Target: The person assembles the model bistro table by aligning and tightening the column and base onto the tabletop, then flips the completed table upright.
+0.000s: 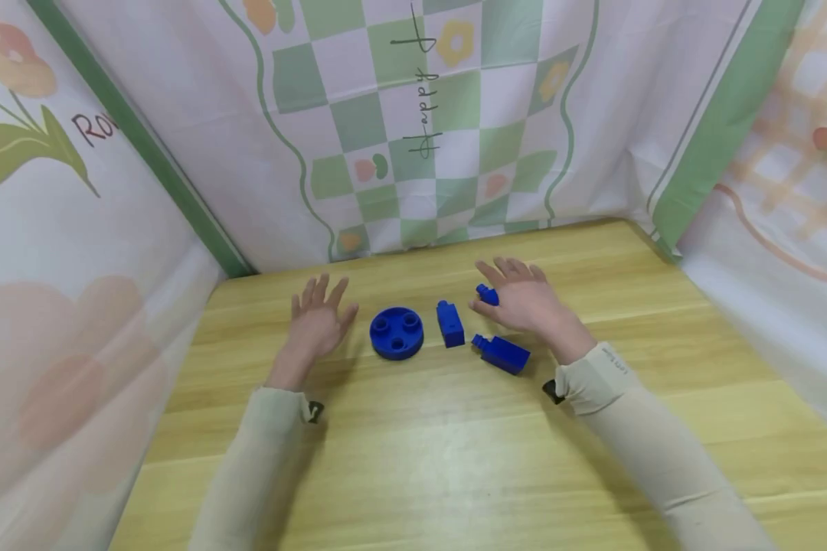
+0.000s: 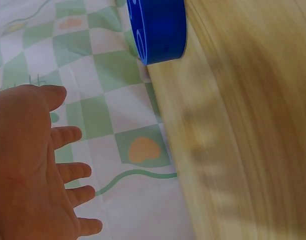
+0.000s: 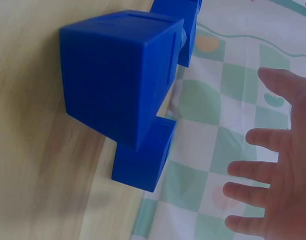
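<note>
While patterned cloth [image 1: 444,115] hangs behind and to both sides, I find the wood-grain surface [image 1: 400,467] bearing one disc and three loose blocks, all blue. My pale sleeves [image 1: 244,467] reach in over it from the near edge. My left hand [image 1: 317,325] is extended to the left of the disc, fingers spread, holding nothing; the left wrist view shows it apart from the disc. My right hand [image 1: 524,298] is likewise spread and holds nothing; from the head view it covers part of one block, but the right wrist view shows its fingers clear of the blocks.

The disc [image 1: 397,335] lies flat between my hands, nearer the left. The near block [image 1: 503,355] lies on its side below my right hand, narrow end toward the middle block. The middle block [image 1: 451,325] lies just right of the disc, narrow end toward the cloth, not touching it. The far block [image 1: 487,294] is half hidden by my right hand; its full shape cannot be confirmed from above.

The disc's three raised rings [image 1: 410,321] face up with nothing seated in them. Progress, in my judgement: no part is joined to another, none is lifted, and all handling is outstanding.
</note>
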`<state>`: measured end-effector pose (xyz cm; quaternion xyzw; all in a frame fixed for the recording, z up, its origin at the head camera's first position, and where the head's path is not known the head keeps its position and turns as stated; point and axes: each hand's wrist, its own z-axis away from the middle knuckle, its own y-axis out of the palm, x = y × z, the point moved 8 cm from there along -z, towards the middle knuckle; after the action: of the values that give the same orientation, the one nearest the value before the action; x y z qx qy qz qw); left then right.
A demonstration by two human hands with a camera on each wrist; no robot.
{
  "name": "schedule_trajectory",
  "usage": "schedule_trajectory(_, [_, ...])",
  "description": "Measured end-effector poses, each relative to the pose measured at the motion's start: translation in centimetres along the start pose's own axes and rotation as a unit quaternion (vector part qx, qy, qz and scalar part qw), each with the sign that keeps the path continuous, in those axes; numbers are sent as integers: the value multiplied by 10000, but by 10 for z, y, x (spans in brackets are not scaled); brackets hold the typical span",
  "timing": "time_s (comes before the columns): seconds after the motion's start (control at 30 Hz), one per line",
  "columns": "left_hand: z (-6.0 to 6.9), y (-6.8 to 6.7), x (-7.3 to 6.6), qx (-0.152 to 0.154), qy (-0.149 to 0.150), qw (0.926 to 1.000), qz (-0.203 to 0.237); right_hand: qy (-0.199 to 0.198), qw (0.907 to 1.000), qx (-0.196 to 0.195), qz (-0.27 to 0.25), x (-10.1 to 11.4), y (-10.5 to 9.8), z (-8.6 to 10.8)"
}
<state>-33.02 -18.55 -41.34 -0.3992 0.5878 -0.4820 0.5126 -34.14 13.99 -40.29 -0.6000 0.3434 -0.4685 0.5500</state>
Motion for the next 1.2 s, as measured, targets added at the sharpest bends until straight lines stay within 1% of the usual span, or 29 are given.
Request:
schedule_trajectory(0.2, [-1, 7, -1, 96, 58, 9999, 80, -56, 9999, -37, 103, 4, 4, 1])
schedule_trajectory(0.4, [-2, 12, -4, 47, 163, 9998, 105, -154, 9996, -215, 28, 9, 6, 3])
schedule_trajectory(0.57, [-2, 16, -8, 125, 267, 9996, 40, -212, 9995, -229, -8, 13, 8, 4])
schedule_trajectory(0.7, [-2, 19, -11, 177, 370, 9992, 38, -245, 9992, -293, -67, 17, 9, 5])
schedule_trajectory(0.83, [-1, 21, -14, 147, 515, 9985, 72, -304, 9989, -364, 42, 21, 11, 5])
schedule_trajectory(0.93, [-1, 23, -16, 178, 604, 9980, 63, -353, 9985, -397, 102, 24, 13, 4])
schedule_trajectory(1.1, [-1, 28, -18, 309, 741, 9968, 3, -379, 9986, -339, 129, 29, 16, 3])
schedule_trajectory(1.2, [-1, 30, -19, 336, 842, 9959, 19, -393, 9986, -329, 133, 31, 18, 3])
